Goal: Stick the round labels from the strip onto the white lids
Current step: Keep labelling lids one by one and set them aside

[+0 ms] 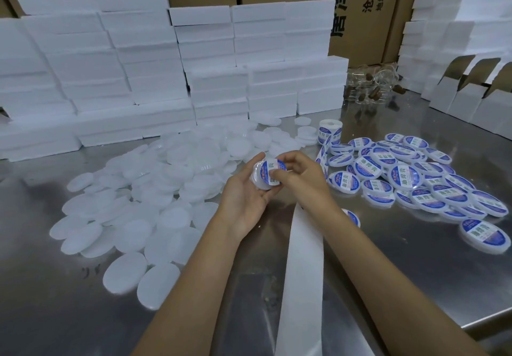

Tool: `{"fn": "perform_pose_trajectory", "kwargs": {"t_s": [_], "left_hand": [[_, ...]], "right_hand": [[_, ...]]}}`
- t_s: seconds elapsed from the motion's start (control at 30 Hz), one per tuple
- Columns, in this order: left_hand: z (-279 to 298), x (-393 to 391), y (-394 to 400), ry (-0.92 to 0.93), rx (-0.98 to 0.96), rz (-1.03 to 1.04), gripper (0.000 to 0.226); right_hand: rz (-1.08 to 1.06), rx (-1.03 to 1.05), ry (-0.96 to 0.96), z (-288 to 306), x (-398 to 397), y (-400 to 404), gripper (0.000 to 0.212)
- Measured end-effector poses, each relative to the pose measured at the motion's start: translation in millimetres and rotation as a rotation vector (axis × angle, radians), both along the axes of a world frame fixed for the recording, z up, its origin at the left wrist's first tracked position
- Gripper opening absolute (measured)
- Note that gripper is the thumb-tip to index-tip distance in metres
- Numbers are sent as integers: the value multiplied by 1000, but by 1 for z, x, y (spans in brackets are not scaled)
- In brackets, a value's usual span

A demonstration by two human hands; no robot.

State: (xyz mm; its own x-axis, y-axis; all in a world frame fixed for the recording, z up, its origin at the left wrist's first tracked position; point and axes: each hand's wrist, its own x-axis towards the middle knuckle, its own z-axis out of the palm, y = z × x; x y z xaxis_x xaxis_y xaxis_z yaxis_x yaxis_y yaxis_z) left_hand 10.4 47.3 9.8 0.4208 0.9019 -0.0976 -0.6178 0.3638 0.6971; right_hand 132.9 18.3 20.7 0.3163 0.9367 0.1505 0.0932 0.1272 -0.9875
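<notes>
My left hand (243, 192) holds a small stack of white lids (259, 180) tilted up over the steel table. A round blue-and-white label (273, 171) lies on the top lid, and my right hand (297, 175) presses it with thumb and fingers. The empty white backing strip (302, 272) trails from under my right hand toward the near edge. A label roll (329, 131) stands behind my hands. Plain white lids (155, 189) are heaped to the left. Labelled lids (415, 178) pile up on the right.
Stacks of white foam boxes (138, 65) wall off the back and left. Brown cartons (360, 9) stand behind them. Folded white cartons (476, 98) line the far right. Clear jars (371, 87) lie at the back. Bare steel table (415, 286) shows in front right.
</notes>
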Motion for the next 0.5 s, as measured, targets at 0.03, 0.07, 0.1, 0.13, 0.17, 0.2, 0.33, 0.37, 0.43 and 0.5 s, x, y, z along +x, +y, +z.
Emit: {"fn": "perform_pose_trajectory", "kwargs": {"t_s": [0.03, 0.07, 0.1, 0.13, 0.17, 0.2, 0.33, 0.37, 0.43, 0.5], "left_hand": [[0, 0, 0, -5, -12, 4, 34], [0, 1, 0, -8, -30, 11, 30], [1, 2, 0, -8, -43, 16, 30], [1, 3, 0, -3, -50, 16, 33], [1, 4, 0, 4, -54, 15, 36], [2, 6, -1, 9, -53, 15, 37], [5, 9, -5, 51, -24, 27, 36], [5, 10, -5, 52, -20, 31, 35], [6, 13, -7, 58, -5, 33, 35], [6, 14, -9, 61, 15, 29, 35]], "right_hand": [[-1, 15, -7, -2, -1, 0, 20], [0, 31, -16, -3, -1, 0, 21], [1, 46, -24, -4, -2, 0, 22], [-2, 59, -27, -4, -2, -1, 23], [-7, 67, -27, -5, -1, -1, 24], [-12, 73, -29, -5, -1, -1, 25], [-13, 103, -37, -6, -1, -2, 27], [-16, 106, -42, -6, 0, -3, 27], [-23, 113, -37, -6, 1, -4, 26], [-30, 115, -30, -7, 2, -3, 26]]}}
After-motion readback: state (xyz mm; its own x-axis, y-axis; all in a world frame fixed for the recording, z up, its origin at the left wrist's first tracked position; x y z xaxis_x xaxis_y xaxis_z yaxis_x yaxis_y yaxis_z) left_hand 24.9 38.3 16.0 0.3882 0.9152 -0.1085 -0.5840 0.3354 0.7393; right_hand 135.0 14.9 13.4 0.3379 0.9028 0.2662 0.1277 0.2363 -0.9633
